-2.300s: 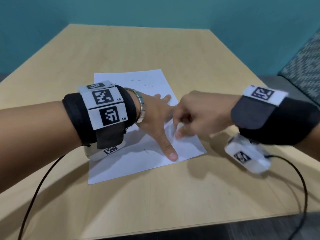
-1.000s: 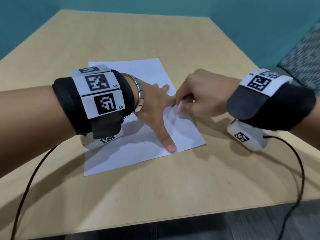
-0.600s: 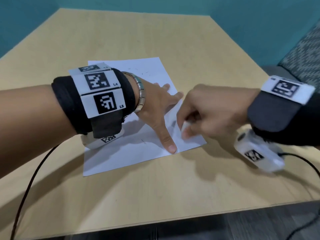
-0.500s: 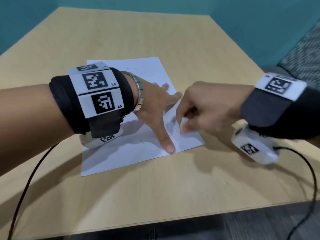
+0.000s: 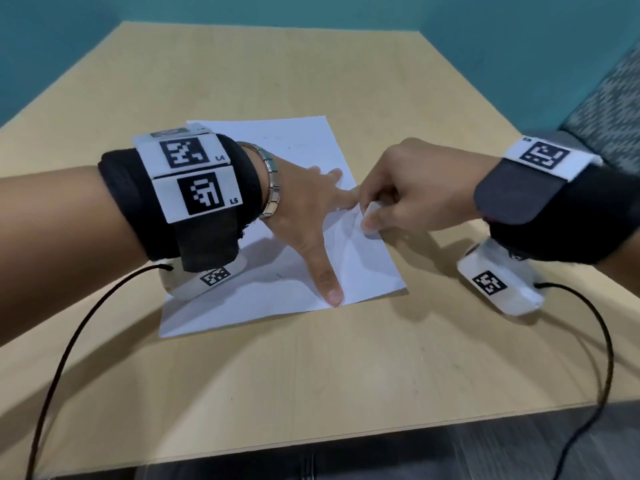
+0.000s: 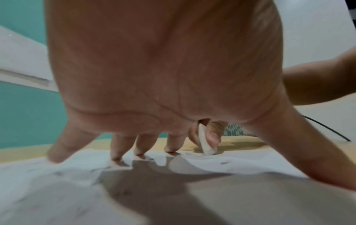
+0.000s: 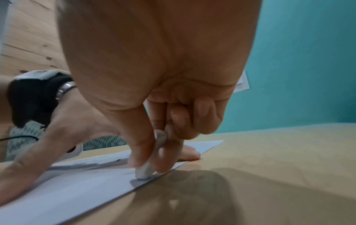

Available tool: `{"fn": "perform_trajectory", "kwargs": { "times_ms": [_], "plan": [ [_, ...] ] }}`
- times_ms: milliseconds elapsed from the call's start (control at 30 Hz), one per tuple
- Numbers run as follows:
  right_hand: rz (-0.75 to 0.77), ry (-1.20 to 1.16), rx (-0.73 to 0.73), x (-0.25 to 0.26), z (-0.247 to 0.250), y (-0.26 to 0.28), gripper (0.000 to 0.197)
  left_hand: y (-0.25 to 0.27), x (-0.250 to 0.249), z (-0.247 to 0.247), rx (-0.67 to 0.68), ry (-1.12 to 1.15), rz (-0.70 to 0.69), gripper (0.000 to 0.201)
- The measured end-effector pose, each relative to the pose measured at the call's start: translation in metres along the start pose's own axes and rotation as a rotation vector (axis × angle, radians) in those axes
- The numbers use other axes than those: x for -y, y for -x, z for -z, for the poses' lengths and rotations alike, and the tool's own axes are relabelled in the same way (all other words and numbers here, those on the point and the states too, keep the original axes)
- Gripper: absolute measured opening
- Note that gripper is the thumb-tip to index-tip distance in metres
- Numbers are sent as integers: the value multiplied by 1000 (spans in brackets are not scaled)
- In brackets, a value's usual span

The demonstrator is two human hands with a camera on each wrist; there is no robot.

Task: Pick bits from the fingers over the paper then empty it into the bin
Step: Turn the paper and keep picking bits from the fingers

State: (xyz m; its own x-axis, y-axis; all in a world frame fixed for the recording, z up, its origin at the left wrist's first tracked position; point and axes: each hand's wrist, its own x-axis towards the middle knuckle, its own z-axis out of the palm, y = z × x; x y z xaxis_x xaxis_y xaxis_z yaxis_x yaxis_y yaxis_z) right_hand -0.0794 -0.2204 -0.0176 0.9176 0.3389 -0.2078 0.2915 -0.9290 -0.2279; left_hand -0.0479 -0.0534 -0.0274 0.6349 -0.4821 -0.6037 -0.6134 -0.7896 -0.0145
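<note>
A white sheet of paper [image 5: 242, 299] lies on the wooden table, with a few small dark bits scattered on it. My left hand [image 5: 308, 216] is spread flat on the sheet, fingers straight and pressing it down; the fingertips [image 6: 171, 150] touch the paper [image 6: 250, 166]. My right hand [image 5: 398, 199] pinches a small white eraser [image 5: 370, 220] between thumb and fingers. The eraser [image 7: 144, 173] touches the paper [image 7: 67, 190] near its right edge, close beside the left index finger. The white eraser [image 6: 206, 144] also shows past the left palm. No bin is in view.
The wooden table [image 5: 311, 375] extends around the sheet, its front edge near the bottom. Black cables [image 5: 606, 358] trail from both wrist units. Teal walls stand behind, and a patterned grey seat [image 5: 613, 109] sits at the right.
My right hand has moved the eraser back and forth on the paper's right part, now back up beside the left index finger. The left hand has stayed pressed on the sheet.
</note>
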Motion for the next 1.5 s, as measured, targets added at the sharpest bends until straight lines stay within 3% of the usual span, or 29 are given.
{"fn": "perform_trajectory", "kwargs": {
  "times_ms": [167,367,500,667,800,967,1100,1233,1400,1500],
  "plan": [
    [4,-2,10,2,-1,5,20,-2,4,1,-34,59,-82,141],
    [0,-5,-15,5,-2,7,16,-6,-10,-4,-60,77,-24,140],
    [60,-48,187,16,-8,23,12,-9,-9,-4,-56,40,-22,135],
    [10,0,11,9,-1,9,21,-12,-8,-4,-49,9,-7,150],
    [45,-72,241,15,-6,23,16,-10,-10,-3,-43,-4,8,149],
    [-8,27,41,5,3,9,16,-6,-16,0,-48,-35,47,151],
    [30,48,213,14,-2,23,16,-5,-16,0,-42,-31,44,149],
    [2,122,41,8,3,10,13,-5,-16,0,-44,-32,45,150],
    [66,24,206,17,-5,21,14,-8,-13,-3,-43,-19,10,141],
    [19,30,156,13,-3,16,10,-12,-11,-4,-32,0,-11,148]
  ]
}}
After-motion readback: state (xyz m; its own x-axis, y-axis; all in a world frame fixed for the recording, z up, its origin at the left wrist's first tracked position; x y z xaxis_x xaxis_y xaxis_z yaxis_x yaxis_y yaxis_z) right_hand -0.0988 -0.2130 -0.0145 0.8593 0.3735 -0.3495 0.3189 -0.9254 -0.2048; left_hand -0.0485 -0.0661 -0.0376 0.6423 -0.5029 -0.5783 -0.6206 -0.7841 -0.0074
